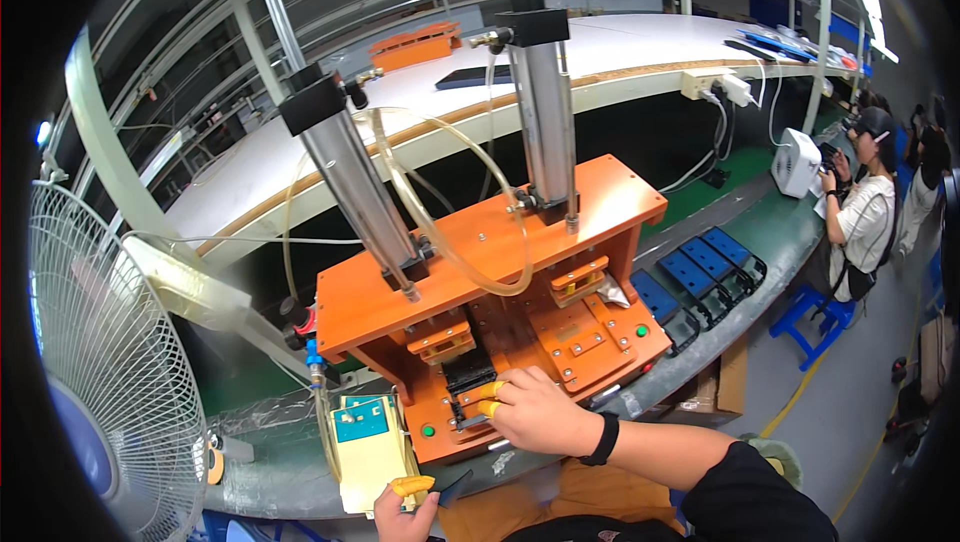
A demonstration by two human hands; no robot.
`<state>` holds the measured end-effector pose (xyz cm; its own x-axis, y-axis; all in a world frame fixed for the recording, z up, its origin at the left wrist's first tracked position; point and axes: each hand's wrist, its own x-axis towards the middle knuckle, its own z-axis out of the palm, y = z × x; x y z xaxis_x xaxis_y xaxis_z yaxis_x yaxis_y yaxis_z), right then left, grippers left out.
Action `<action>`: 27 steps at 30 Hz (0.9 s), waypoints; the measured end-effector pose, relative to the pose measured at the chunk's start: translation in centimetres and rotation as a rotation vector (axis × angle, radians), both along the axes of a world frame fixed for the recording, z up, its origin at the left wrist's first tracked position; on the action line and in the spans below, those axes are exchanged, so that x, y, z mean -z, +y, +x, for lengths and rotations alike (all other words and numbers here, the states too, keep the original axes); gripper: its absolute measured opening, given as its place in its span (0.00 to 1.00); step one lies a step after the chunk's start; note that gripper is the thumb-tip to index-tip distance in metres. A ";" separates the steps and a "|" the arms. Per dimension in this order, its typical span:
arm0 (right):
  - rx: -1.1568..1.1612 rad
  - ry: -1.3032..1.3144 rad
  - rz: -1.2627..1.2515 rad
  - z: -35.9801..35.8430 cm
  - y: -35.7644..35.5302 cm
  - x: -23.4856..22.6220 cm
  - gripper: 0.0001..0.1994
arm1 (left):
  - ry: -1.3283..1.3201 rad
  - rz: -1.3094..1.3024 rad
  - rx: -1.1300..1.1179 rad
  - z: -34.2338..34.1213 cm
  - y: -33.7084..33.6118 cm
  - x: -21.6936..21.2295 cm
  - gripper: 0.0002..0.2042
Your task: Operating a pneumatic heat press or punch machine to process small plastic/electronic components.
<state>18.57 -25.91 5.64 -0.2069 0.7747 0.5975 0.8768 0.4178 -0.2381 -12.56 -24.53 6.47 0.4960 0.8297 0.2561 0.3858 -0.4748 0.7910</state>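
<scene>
In the head view, the black part (468, 375) sits in the orange press (490, 257), just left of and beyond your right hand (535, 412), the nearer one; long axis unclear. Can't tell if that hand grips. Your left hand (402, 518) pinches a dark thin sheet (456, 487).

Grey floor (825, 422) beneath blue stool (803, 317)

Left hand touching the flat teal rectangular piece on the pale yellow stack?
Apart. The head view shows bare surface of the pale yellow stack between the flat teal rectangular piece and the left hand.
</scene>
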 end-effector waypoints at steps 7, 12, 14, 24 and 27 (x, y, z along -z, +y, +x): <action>-0.105 0.257 0.115 3.4 -2.6 -6.7 0.09 | -0.063 0.087 0.054 3.9 7.1 -0.5 0.10; -0.092 0.736 -0.054 9.1 -10.7 -7.5 0.12 | 0.092 0.241 0.101 9.9 13.0 -2.7 0.10; 0.035 1.033 0.035 10.8 -14.4 -4.1 0.12 | 0.132 0.108 0.029 11.7 16.2 -0.6 0.10; 0.206 2.277 0.461 16.8 -24.5 8.3 0.14 | -0.187 0.018 0.200 14.0 26.4 6.7 0.17; 0.136 2.339 0.474 19.0 -24.2 9.4 0.14 | -0.600 -0.494 0.226 13.5 27.4 7.4 0.17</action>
